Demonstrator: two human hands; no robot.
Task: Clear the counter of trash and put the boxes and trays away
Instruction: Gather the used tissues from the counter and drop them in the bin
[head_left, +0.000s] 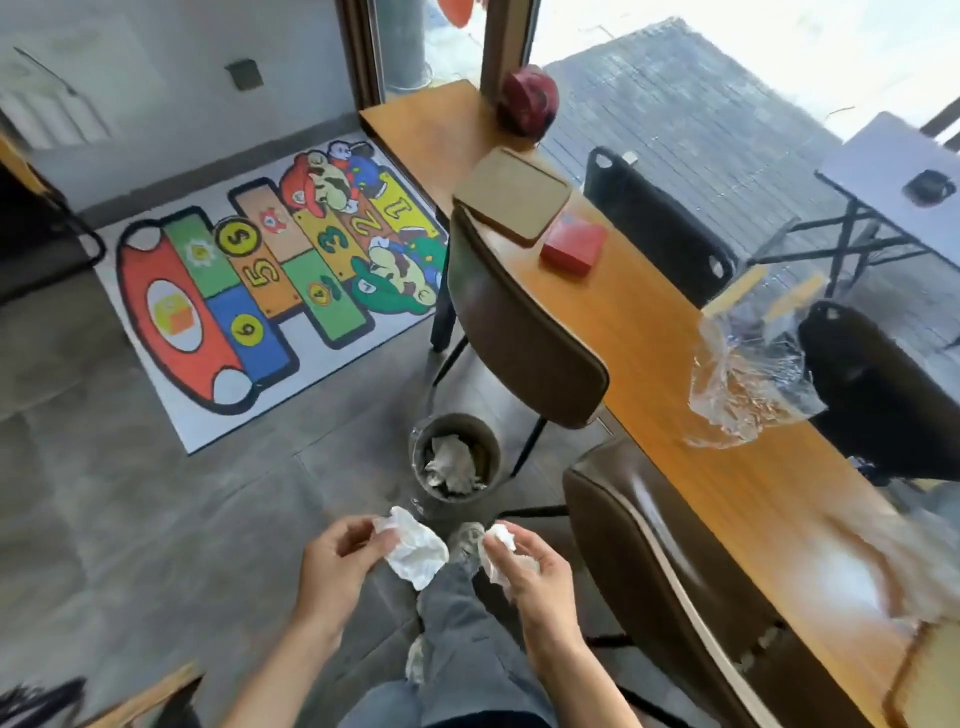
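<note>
My left hand (332, 564) pinches a crumpled white tissue (418, 553), and my right hand (535, 569) grips a smaller white tissue wad (498, 545). Both hover just short of a small round trash bin (456, 457) on the floor, which holds crumpled paper. On the long wooden counter (665, 353) at the right lie a crumpled clear plastic bag (748, 384), a red box (573, 249), stacked brown trays (514, 200) and a dark red round object (527, 101).
Two brown chairs (524, 322) (691, 587) stand against the counter's near side, beside the bin. A colourful hopscotch mat (260, 280) covers the floor to the left. Blurred plastic (904, 566) lies on the counter's near end. Outside the window are dark chairs and a folding table (893, 176).
</note>
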